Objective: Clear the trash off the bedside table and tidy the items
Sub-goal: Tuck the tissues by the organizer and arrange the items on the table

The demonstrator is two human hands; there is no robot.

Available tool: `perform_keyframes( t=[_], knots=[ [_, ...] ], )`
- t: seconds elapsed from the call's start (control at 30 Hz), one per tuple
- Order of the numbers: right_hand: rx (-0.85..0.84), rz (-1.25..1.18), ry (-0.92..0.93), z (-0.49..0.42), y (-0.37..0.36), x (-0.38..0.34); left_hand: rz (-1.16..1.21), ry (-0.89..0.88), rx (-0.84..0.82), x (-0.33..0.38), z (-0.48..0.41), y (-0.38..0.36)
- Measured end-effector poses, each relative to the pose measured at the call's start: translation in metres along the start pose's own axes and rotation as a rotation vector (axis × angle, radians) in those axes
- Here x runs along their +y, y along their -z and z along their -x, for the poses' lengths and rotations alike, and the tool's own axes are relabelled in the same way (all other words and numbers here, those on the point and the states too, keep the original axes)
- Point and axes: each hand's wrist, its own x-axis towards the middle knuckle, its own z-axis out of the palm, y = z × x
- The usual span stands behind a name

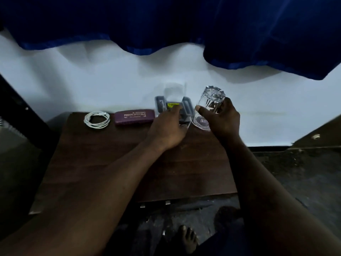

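On the dark wooden bedside table (114, 163), along its far edge, lie a coiled white cable (96, 119) and a purple glasses case (134, 116). Right of the case stands a clear plastic package (173, 100) with grey parts and a yellow label. My left hand (168, 128) rests against the front of that package, fingers on it. My right hand (221, 117) holds a clear drinking glass (210, 104) tilted over, its base up and away, its mouth low near the table's far right corner.
A white wall runs behind the table, with a dark blue curtain (239, 34) hanging above it. Dark furniture (18, 111) stands at the left. The floor (295, 172) to the right is dark and dirty. A bare foot (187, 239) shows below the table.
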Motion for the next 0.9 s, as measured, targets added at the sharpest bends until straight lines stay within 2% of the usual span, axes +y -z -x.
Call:
perform_keyframes(
  t=[0.23, 0.6, 0.9],
  knots=[
    [0.108, -0.065, -0.153, -0.036, -0.001, 0.04, -0.018, 0.061, -0.094, -0.006, -0.021, -0.029],
    [0.062, -0.019, -0.065, -0.047, -0.029, 0.063, -0.009, 0.056, -0.075, -0.015, -0.029, -0.035],
    [0.03, -0.007, -0.079, -0.047, -0.04, 0.061, 0.039, 0.06, -0.09, -0.019, -0.028, -0.028]
  ],
)
